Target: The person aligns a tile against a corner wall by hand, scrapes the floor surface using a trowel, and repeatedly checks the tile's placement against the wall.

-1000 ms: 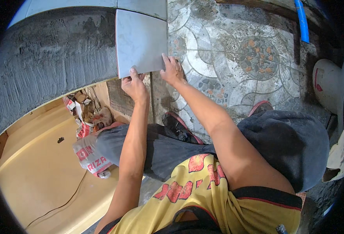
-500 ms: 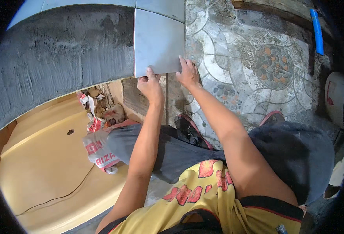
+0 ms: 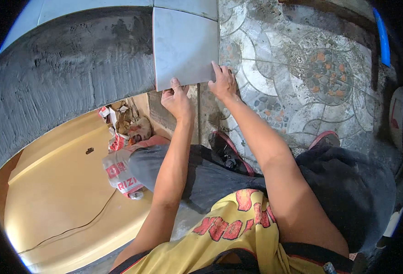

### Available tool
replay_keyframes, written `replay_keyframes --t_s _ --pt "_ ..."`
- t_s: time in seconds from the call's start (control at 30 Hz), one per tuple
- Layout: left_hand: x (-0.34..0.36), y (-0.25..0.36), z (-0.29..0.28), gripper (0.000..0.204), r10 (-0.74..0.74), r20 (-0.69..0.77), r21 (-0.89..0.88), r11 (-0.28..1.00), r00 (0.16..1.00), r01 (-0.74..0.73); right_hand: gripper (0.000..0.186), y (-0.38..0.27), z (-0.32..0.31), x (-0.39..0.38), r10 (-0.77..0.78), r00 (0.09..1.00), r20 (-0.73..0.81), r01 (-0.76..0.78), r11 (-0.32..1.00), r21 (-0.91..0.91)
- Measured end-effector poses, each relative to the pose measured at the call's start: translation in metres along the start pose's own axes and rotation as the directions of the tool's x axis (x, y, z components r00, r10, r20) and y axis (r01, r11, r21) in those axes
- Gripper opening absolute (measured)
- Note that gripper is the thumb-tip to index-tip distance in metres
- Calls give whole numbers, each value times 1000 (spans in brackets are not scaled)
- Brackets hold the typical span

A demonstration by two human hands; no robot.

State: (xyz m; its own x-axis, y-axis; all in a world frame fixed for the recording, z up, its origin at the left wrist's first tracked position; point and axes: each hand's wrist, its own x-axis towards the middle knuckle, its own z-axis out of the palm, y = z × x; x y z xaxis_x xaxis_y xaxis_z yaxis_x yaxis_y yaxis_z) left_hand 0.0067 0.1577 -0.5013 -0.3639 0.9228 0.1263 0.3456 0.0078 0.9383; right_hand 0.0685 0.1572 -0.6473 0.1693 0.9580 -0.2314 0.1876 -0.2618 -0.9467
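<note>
A pale bluish-white tile (image 3: 183, 45) lies at the right end of a ledge coated with dark grey wet mortar (image 3: 73, 64). My left hand (image 3: 178, 101) pinches the tile's near edge, thumb on top and fingers curled below. At the near right corner, my right hand (image 3: 223, 86) has its index finger along the tile's right edge and its thumb close to the near edge. The far edge of this tile meets a row of similar laid tiles (image 3: 96, 4). The underside of the tile is hidden.
Below the ledge, a cream-coloured panel (image 3: 73, 182) carries a thin dark wire (image 3: 73, 228). A plastic bag (image 3: 123, 173) and crumpled scraps (image 3: 126, 125) lie beside my leg. Patterned paving (image 3: 279, 77) covers the right side, with a blue strip (image 3: 382, 39) at upper right.
The view has shifted slightly, so the surroundings sit a little farther right. The tile looks a touch larger, its left edge slightly farther left. Both hands keep almost the same hold.
</note>
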Motion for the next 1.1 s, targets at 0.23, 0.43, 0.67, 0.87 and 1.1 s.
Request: replay_keyframes --t_s 0.23,0.43,0.67,0.87,1.1 --pt "3 -5 -2 22 3 3 38 999 1000 -3 80 1 1 1 -8 1000 -20 8 1000 -4" --pt "0 -6 4 21 32 -24 -6 999 999 -32 78 1 -8 -1 16 1000 15 -16 1000 -5" --pt "3 -8 -1 21 -16 -13 83 996 1000 17 45 15 9 -23 -50 994 -97 42 996 -82" --pt "1 3 5 23 7 -29 108 994 1000 -4 44 53 98 -95 -30 931 365 -87 950 301" --pt "4 -3 -18 24 10 -28 87 996 1000 -7 40 38 72 -91 -132 928 348 123 991 49"
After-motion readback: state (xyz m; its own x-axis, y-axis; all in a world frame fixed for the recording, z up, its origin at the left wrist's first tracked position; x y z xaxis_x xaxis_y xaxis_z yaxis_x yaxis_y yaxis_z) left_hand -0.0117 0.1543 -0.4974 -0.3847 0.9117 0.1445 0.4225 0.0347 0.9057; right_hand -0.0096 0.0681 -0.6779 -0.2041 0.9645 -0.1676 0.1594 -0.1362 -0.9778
